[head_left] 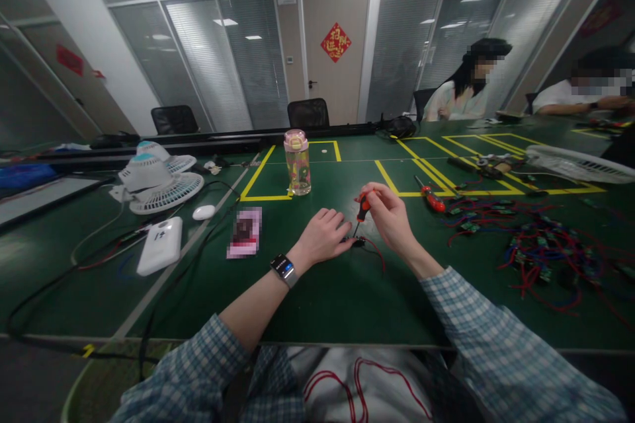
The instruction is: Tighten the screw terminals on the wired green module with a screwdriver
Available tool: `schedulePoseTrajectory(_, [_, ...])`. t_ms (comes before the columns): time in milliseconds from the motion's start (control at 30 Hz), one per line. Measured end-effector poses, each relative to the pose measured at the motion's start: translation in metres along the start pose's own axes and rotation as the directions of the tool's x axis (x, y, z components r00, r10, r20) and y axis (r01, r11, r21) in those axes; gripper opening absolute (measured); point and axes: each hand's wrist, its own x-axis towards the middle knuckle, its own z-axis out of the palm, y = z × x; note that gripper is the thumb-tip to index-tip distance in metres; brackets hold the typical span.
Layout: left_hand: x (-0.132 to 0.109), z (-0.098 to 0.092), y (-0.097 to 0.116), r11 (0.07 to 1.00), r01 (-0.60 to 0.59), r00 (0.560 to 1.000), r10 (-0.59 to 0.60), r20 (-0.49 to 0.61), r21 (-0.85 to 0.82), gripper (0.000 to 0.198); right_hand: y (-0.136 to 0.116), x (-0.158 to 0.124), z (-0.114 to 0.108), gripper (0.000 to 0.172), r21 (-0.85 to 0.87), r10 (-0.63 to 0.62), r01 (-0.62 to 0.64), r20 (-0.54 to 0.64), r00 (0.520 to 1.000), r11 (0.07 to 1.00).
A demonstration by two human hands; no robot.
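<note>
My right hand (390, 218) is closed around the red and black handle of a small screwdriver (366, 205), whose thin shaft slants down to the table. At its tip lies a small dark circuit board (358, 242) with a red wire curving off to the right. My left hand (321, 236), with a smartwatch on its wrist, rests low over the table, its thumb and forefinger closed at the board's left end. Those fingertips partly cover the board. I cannot make out fine details on it.
A pile of wired circuit boards (540, 248) spreads at the right, near a second screwdriver (432, 198). Ahead stands a drink bottle (298, 168). White fans (161, 185), a white power bank (160, 246) and cables lie left. Two people sit at the far right.
</note>
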Motion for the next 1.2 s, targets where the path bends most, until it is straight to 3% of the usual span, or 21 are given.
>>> schedulePoseTrajectory(133, [0.0,0.005,0.003,0.999,0.011,1.0,-0.012,-0.018,-0.041,0.037,-0.001,0.001,-0.001,0.013,-0.009,0.002,-0.002,-0.009,1.0,1.0])
schedulePoseTrajectory(333, [-0.003,0.017,0.009,0.97,0.17,0.972,-0.194,-0.135,-0.175,0.046,0.001,0.003,-0.002,0.01,-0.018,-0.013,0.012,-0.042,0.999,1.0])
schedulePoseTrajectory(500, [-0.004,0.023,0.009,0.954,0.176,0.962,-0.219,-0.162,-0.244,0.046,0.0,0.002,0.0,0.01,0.029,0.006,-0.005,-0.044,0.999,1.0])
schedulePoseTrajectory(800, [-0.004,0.013,0.01,0.929,0.241,0.964,-0.262,-0.038,-0.28,0.039,0.0,0.001,0.0,0.01,0.058,0.036,-0.033,-0.051,0.998,0.998])
schedulePoseTrajectory(967, [-0.003,0.013,0.01,0.939,0.221,0.968,-0.244,-0.057,-0.262,0.038,0.001,0.001,0.0,0.009,0.049,0.033,-0.031,-0.045,0.998,0.998])
schedulePoseTrajectory(1067, [-0.003,0.016,0.01,0.932,0.266,0.954,-0.291,-0.067,-0.246,0.047,0.0,0.001,0.0,0.01,0.035,0.03,-0.028,-0.044,0.999,0.999])
schedulePoseTrajectory(1200, [-0.003,0.016,0.009,0.921,0.32,0.941,-0.337,-0.043,-0.224,0.043,0.0,0.001,-0.001,0.01,0.027,0.024,-0.023,-0.038,0.999,0.999])
